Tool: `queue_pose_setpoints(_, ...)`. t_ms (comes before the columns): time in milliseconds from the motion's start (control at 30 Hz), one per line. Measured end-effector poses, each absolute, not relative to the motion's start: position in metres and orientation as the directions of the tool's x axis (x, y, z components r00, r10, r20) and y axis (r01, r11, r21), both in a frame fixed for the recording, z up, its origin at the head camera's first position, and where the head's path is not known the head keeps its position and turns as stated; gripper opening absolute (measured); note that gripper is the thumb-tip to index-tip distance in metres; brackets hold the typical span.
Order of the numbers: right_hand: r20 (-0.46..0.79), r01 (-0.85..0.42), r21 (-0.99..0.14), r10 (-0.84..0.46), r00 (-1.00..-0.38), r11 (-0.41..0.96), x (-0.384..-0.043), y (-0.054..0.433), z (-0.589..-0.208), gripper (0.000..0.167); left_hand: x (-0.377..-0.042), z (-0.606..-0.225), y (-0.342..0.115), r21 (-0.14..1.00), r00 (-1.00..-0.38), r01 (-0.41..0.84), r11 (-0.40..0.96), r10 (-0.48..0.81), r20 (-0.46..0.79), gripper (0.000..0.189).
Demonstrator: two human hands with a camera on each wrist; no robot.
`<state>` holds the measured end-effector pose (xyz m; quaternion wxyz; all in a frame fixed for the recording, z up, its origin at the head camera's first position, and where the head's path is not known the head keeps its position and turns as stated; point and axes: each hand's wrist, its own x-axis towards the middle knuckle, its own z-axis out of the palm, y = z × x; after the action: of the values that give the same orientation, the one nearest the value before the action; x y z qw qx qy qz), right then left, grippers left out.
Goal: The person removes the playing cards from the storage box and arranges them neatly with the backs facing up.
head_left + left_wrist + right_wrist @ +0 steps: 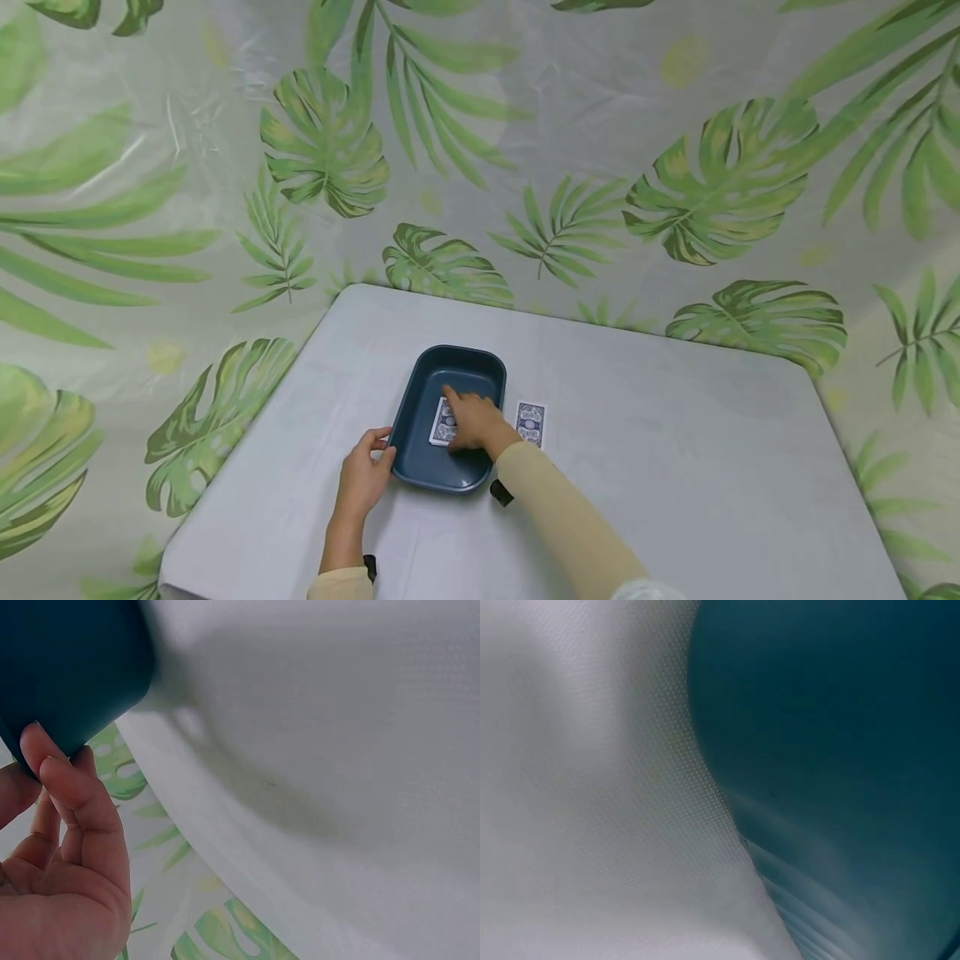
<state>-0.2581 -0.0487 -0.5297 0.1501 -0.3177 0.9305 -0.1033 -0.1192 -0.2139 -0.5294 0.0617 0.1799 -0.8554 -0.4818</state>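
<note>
A dark blue rectangular tray (411, 446) lies on the white-covered table. My left hand (363, 473) grips its left rim near the front corner; in the left wrist view, the fingers (79, 784) curl at the edge of the blue wall. Inside the tray is a small stack of playing cards (442, 425) with blue patterned backs. My right hand (477, 422) reaches over the right rim and spans the stack, index finger at its far end and thumb at its near end. The palm hides the right part of the stack. The right wrist view shows only the tray's outer wall (832, 735) and cloth.
Another blue-backed playing card or stack (531, 423) lies on the table just right of the tray. The white cloth (675, 467) covers the tabletop. Behind the table hangs a leaf-patterned sheet (585, 150).
</note>
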Motion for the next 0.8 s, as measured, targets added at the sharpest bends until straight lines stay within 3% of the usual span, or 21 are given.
queue_pose_setpoints(800,-0.149,-0.543,-0.364,-0.623,-0.768,0.757,-0.261,-0.038,-0.508,0.097,-0.118,-0.526,-0.212,0.849,-0.929,-0.259,0.461,-0.359,-0.089,0.034)
